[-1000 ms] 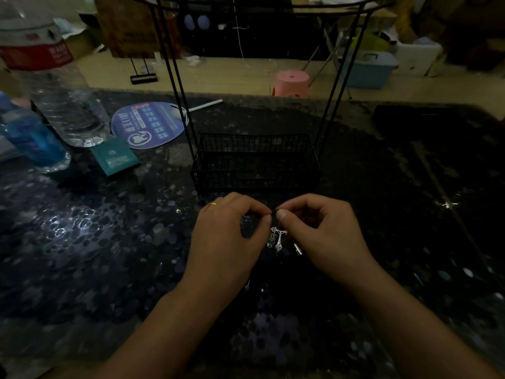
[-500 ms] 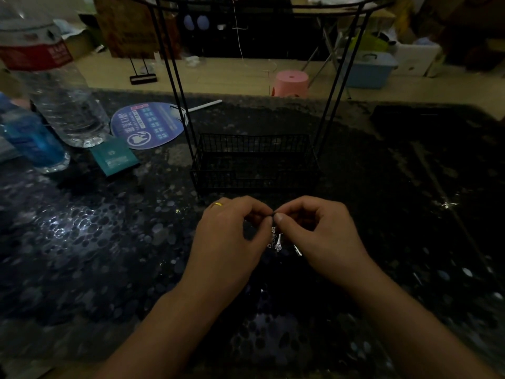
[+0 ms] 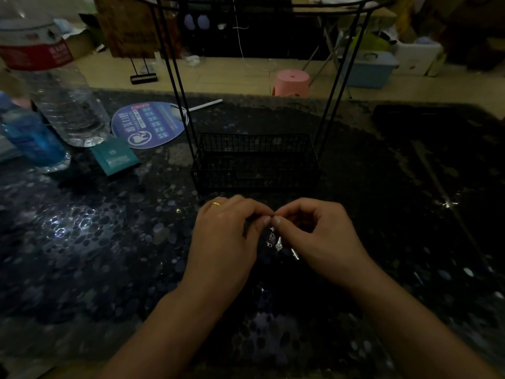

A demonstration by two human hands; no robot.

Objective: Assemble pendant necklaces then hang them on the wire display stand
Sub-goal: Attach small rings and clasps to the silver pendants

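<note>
a fine cord, barely visible, is pinched between the fingertips of the left hand [image 3: 224, 236] and right hand [image 3: 319, 236]; silver pendants [image 3: 274, 239] are hung beneath, before the wire display stand [image 3: 255, 162].

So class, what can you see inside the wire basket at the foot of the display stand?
Only the dark tabletop shows through the wire basket; no necklace is visible. Its dim floor could hide small parts.
</note>
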